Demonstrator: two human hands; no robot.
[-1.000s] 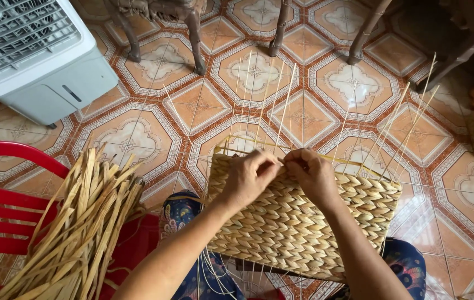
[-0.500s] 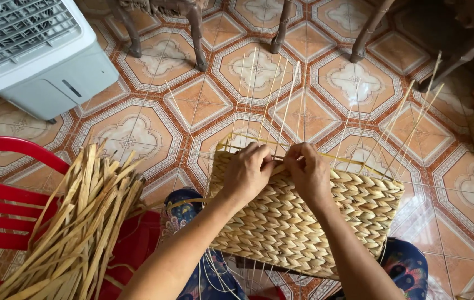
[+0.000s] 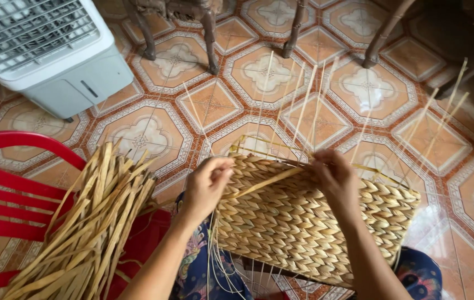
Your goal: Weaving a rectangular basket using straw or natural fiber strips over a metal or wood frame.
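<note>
Both hands grip one flat straw strand (image 3: 262, 183) that runs between them: the left hand (image 3: 206, 186) pinches its near end and the right hand (image 3: 334, 178) pinches its far end. It lies across the top edge of the woven straw basket (image 3: 303, 222), which rests on the person's lap above the tiled floor (image 3: 153, 128). A bundle of loose straw strips (image 3: 90, 228) lies on the red chair (image 3: 3, 189) by the left hand, and a white fan box (image 3: 48, 50) stands farther back.

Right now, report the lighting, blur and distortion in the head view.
Head view: soft, even daylight with faint shadows; mild sheen on the tiled floor; the woven mat and dried strips are sharp; left hand and right hand show slight motion softness; wide-angle bending skews the white fan unit at the edge.
</note>
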